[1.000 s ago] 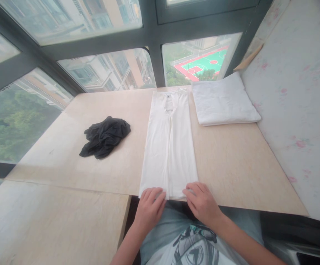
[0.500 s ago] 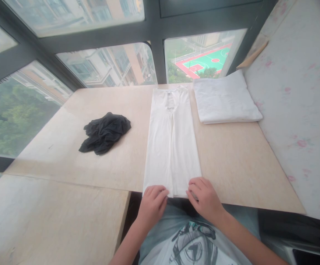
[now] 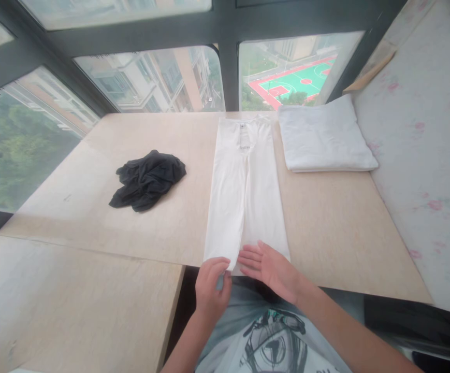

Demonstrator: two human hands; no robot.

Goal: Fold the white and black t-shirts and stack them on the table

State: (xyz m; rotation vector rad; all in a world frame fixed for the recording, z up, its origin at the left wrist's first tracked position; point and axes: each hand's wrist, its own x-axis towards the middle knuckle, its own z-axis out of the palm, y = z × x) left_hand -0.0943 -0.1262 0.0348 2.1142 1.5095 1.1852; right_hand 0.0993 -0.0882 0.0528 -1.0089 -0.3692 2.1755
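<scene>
White trousers [image 3: 228, 191] lie flat on the wooden table, waistband toward the window and leg ends at the near edge. My left hand [image 3: 213, 285] is closed on the hem of the left trouser leg, thumb below and fingers on top. Over the lower end of the right leg, my right hand [image 3: 269, 267] is open with its fingers stretched out toward the left and nothing in it. Whether it touches the cloth is hard to tell.
A crumpled black cloth [image 3: 149, 181] lies on the table [image 3: 73, 181] at the left. A folded white cloth [image 3: 325, 137] sits at the back right by the flowered wall [image 3: 430, 155]. Windows stand behind the table.
My right hand has let go of the right leg's hem, moved left and opened. The left hem corner is now pinched and slightly lifted in my left hand. The view has shifted slightly.
</scene>
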